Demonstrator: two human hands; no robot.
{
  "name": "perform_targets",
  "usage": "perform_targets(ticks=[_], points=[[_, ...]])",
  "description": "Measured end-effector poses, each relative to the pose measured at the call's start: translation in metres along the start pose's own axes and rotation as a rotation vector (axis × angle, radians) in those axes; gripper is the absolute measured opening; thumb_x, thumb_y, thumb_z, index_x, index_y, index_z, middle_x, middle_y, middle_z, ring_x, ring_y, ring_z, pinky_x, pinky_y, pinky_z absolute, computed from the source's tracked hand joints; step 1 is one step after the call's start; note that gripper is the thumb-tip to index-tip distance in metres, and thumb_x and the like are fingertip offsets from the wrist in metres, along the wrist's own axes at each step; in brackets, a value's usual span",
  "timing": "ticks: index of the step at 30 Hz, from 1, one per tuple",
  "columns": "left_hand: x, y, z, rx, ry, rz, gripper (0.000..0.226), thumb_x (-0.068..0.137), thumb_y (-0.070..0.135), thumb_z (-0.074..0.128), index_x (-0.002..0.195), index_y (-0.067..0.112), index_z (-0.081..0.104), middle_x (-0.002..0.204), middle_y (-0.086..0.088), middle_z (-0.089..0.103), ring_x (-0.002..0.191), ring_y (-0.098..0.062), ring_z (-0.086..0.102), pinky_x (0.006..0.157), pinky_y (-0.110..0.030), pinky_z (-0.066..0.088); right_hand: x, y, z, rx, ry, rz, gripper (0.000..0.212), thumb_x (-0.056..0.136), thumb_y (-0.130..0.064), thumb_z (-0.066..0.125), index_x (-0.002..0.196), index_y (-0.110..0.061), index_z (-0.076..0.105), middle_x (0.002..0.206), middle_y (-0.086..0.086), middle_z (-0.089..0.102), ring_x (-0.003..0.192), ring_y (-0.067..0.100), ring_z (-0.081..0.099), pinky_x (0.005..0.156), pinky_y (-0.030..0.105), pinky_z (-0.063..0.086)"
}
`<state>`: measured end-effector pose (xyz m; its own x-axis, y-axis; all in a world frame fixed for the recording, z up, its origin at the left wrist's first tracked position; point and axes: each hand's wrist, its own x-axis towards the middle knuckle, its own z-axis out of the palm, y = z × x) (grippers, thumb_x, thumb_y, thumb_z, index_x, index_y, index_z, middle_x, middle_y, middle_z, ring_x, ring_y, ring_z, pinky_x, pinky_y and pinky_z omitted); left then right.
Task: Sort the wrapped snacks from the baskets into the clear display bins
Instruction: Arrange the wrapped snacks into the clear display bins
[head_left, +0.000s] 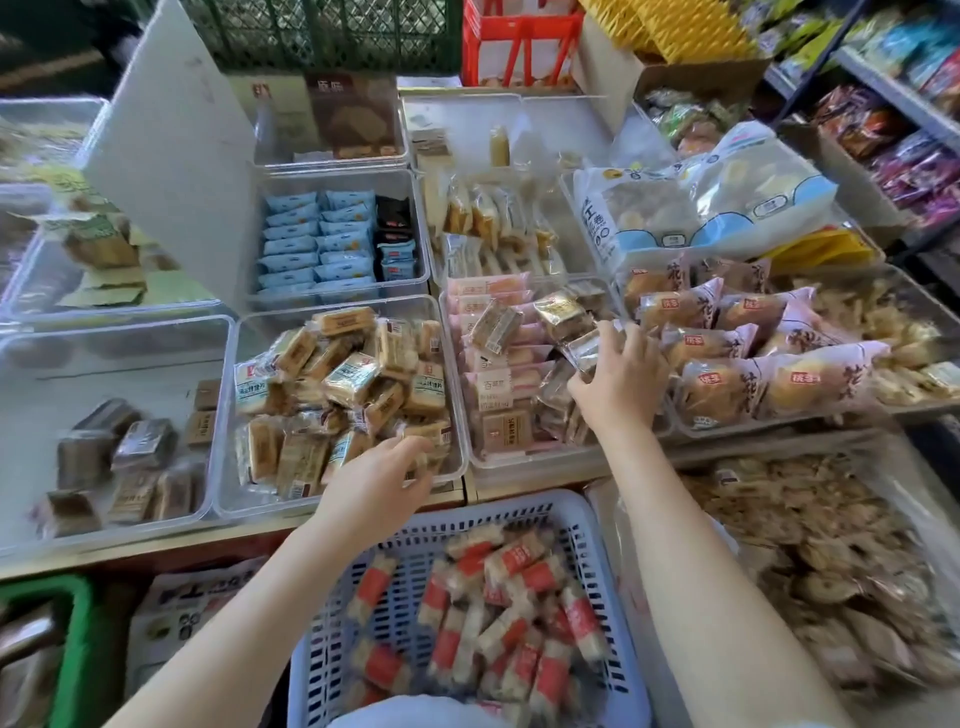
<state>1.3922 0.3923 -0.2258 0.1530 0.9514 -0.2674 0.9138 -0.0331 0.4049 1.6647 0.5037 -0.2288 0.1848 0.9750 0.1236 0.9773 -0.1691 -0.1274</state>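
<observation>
Of the hands, right hand (618, 376) grips a clear-wrapped snack (584, 347); left hand (376, 480) pinches another snack (423, 460).

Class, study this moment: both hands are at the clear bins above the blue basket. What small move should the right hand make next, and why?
Probably set down the clear-wrapped snack that the right hand grips, letting it settle in the bin of pink packets. The hand is already over that bin, where similar brown snacks lie on its right side. The left hand only hovers at the neighbouring bin's front edge.

Basket (597, 540) before bins (457, 415); shelves (893, 98) right.
</observation>
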Motion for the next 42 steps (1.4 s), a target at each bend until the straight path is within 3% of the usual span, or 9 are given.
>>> perform_targets(ticks=[5,9,13,20,25,30,35,39,42], points=[[-0.02,-0.001,-0.01,-0.25,0.108,0.013,0.056,0.094,0.044,0.058,0.145,0.036,0.035,0.127,0.017,0.044,0.091,-0.004,0.057,0.074,-0.026,0.054,-0.051,-0.034,-0.029,0.459,-0.079,-0.263,0.084,0.077,-0.034,0.078,0.147,-0.019,0.034,0.133,0.009,0.049,0.118,0.027,0.045,0.096,0.036,0.039],[-0.037,-0.019,-0.034,-1.003,0.08,-0.206,0.052,0.092,0.035,0.066,0.14,0.031,0.046,0.12,0.007,0.064,0.101,-0.006,0.066,0.092,-0.033,0.056,-0.104,-0.089,-0.032,0.501,-0.296,-0.53,0.096,0.075,-0.039,0.079,0.153,-0.036,0.023,0.148,-0.006,0.041,0.132,0.019,0.036,0.109,0.041,0.035],[-0.06,-0.066,-0.041,-1.226,0.071,-0.325,0.046,0.086,0.027,0.076,0.129,0.029,0.059,0.115,-0.003,0.066,0.098,-0.015,0.07,0.088,-0.038,0.059,-0.146,-0.153,-0.014,0.529,-0.452,-0.701,0.095,0.079,-0.045,0.074,0.153,-0.043,0.015,0.155,-0.013,0.032,0.141,0.016,0.028,0.112,0.049,0.035],[-0.101,-0.171,-0.051,-1.099,0.246,-0.521,0.051,0.078,0.026,0.083,0.124,0.027,0.063,0.097,-0.004,0.074,0.085,-0.017,0.073,0.072,-0.031,0.059,-0.178,-0.241,0.012,0.474,-0.588,-0.803,0.096,0.085,-0.051,0.072,0.154,-0.048,0.006,0.164,-0.012,0.016,0.151,0.012,0.014,0.12,0.044,0.026],[-0.097,-0.255,-0.066,-0.585,0.571,-0.561,0.031,0.088,0.02,0.072,0.118,0.023,0.064,0.102,-0.002,0.057,0.091,-0.02,0.059,0.081,-0.029,0.044,-0.182,-0.27,0.02,0.413,-0.539,-0.774,0.072,0.097,-0.041,0.059,0.155,-0.033,0.018,0.162,-0.005,0.02,0.149,0.015,0.019,0.12,0.042,0.029],[-0.075,-0.305,-0.063,-0.196,0.433,-0.595,0.034,0.091,0.011,0.058,0.125,0.015,0.061,0.119,-0.015,0.049,0.107,-0.037,0.054,0.087,-0.042,0.047,-0.182,-0.27,0.02,0.396,-0.555,-0.687,0.061,0.1,-0.035,0.053,0.154,-0.027,0.026,0.161,-0.004,0.02,0.148,0.015,0.02,0.116,0.039,0.034],[-0.062,-0.28,-0.063,0.0,0.164,-0.643,0.036,0.094,0.024,0.052,0.126,0.008,0.054,0.127,-0.016,0.047,0.12,-0.035,0.042,0.094,-0.046,0.044,-0.173,-0.247,0.019,0.318,-0.562,-0.56,0.054,0.102,-0.033,0.05,0.151,-0.019,0.034,0.152,-0.002,0.033,0.14,0.018,0.034,0.107,0.034,0.041],[-0.049,-0.185,-0.056,-0.132,0.264,-0.316,0.032,0.097,0.032,0.052,0.125,0.018,0.058,0.118,-0.005,0.06,0.103,-0.025,0.059,0.079,-0.038,0.052,-0.158,-0.199,0.017,0.249,-0.49,-0.421,0.04,0.101,-0.03,0.049,0.139,-0.018,0.049,0.134,0.002,0.049,0.125,0.022,0.046,0.096,0.036,0.046],[-0.036,-0.111,-0.037,-0.089,0.081,-0.078,0.032,0.098,0.037,0.05,0.127,0.024,0.057,0.114,0.002,0.062,0.096,-0.02,0.062,0.069,-0.031,0.048,-0.135,-0.147,0.015,0.238,-0.386,-0.25,0.031,0.099,-0.026,0.051,0.127,-0.015,0.057,0.124,0.005,0.054,0.118,0.025,0.049,0.094,0.038,0.046]])
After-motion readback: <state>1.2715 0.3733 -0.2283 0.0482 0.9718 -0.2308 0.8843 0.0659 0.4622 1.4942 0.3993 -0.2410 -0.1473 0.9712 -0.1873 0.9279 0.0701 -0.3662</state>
